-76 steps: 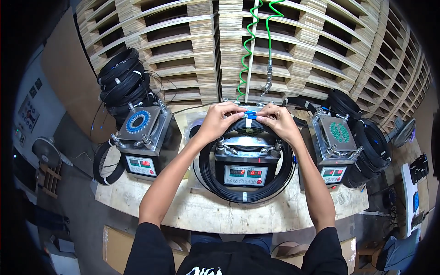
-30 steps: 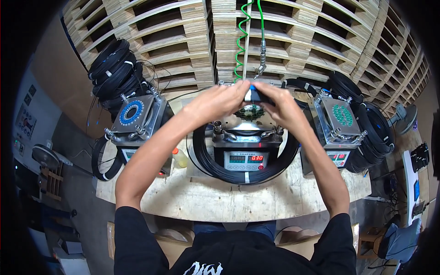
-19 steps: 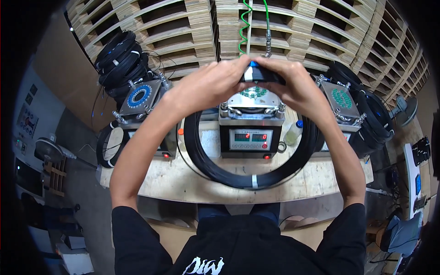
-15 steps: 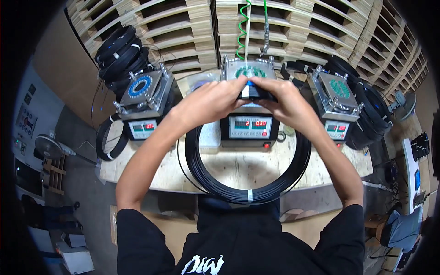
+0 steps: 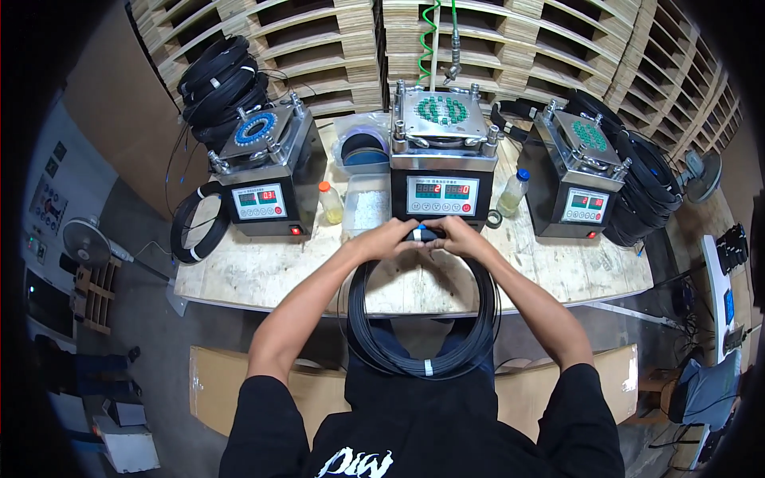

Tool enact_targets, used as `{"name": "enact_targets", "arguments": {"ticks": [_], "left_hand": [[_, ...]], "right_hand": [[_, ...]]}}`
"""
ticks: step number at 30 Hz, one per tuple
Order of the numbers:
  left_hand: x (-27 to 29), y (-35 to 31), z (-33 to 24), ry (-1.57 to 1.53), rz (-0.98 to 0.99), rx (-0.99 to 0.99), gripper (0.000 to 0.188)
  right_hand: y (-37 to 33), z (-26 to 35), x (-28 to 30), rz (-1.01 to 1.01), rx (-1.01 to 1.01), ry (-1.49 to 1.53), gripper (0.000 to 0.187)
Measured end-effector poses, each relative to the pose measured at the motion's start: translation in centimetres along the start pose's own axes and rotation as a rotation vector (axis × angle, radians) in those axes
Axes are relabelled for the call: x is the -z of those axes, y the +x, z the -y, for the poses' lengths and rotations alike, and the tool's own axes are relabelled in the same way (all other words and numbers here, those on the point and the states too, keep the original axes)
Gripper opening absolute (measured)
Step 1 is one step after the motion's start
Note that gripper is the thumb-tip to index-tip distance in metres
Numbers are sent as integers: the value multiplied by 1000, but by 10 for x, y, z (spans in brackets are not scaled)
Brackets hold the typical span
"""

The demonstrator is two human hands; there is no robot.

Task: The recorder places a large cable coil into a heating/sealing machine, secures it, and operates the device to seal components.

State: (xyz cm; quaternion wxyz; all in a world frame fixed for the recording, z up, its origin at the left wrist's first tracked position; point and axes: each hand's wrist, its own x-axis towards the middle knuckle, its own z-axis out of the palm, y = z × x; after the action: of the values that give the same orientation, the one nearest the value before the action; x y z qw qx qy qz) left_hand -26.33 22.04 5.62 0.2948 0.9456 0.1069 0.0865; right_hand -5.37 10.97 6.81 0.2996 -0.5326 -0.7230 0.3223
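A coil of thin black cable (image 5: 360, 323) hangs in front of me, its lower part over the table's front edge and near my lap. White bands wrap it at the top and bottom. My left hand (image 5: 388, 241) is closed round the upper left of the coil. From the other side, my right hand (image 5: 463, 239) grips the same bundle, fingertips close to the left ones. A small blue piece (image 5: 421, 229) shows on the bundle between my hands. Just beyond stands the middle machine (image 5: 443, 196), with a lit red display and green parts on its metal top.
Similar machines stand left (image 5: 263, 202) and right (image 5: 586, 205) on the wooden table (image 5: 271, 275). An orange-capped bottle (image 5: 330, 204), a clear tray (image 5: 368, 203) and a blue-capped bottle (image 5: 514, 193) sit between them. Black coils (image 5: 223, 92) are piled behind. Wooden pallets (image 5: 319, 48) rise at the back.
Both hands have drawn the coil back from the middle machine's top and lowered it toward my body. The machine's top and both bottles now show.
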Motion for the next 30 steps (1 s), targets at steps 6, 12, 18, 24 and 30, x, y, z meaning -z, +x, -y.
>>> {"name": "enact_targets", "arguments": {"ticks": [6,12,18,24,30], "left_hand": [[-37,-14,-5,0,-43,128,46],[-58,-26,-28,262,-269,271,44],[-53,-21,-26,341,-254,246,41],[-56,-23,-23,339,-329,218,40],[-59,-25,-20,421,-407,180,38]], "right_hand": [[-14,-35,-39,-30,-133,-211,53],[-14,-24,-56,-83,-150,-575,51],[-9,-31,-76,-187,-156,-644,45],[-17,-13,-83,-477,-202,-291,35],[-26,16,-82,-483,-218,-703,38]]}}
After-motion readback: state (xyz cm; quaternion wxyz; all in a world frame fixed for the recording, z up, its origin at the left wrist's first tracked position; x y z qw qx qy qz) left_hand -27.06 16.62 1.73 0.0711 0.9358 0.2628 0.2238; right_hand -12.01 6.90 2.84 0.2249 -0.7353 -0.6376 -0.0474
